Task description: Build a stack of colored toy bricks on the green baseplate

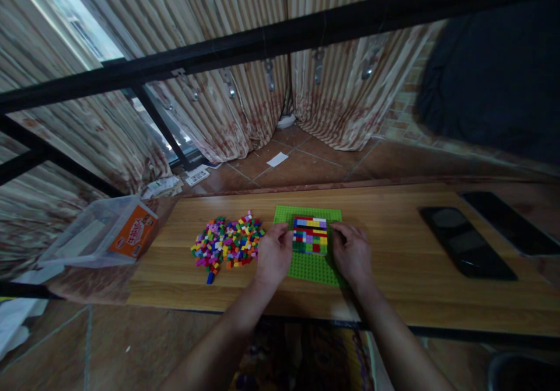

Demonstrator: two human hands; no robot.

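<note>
A block built of coloured toy bricks (pixel 310 237) stands on a green studded baseplate (pixel 312 268) in front of me. My left hand (pixel 275 254) is at the block's left side, fingers curled in and the thumb side close against it. On the opposite side, my right hand (pixel 353 255) has its thumb and forefinger drawn together near the block's right edge. Whether a small brick is between the fingers of either hand, I cannot make out. Left of my left hand lies a heap of loose toy bricks (pixel 230 242); a single blue brick (pixel 210 278) sits at its near edge.
The wooden table (pixel 391 227) carries a dark, flat, glossy device (pixel 466 242) on the right, with another dark slab (pixel 510 222) beyond it. A clear plastic bin (pixel 94 233) with an orange label is at the left end. A black metal bar (pixel 245 44) crosses behind, before curtains.
</note>
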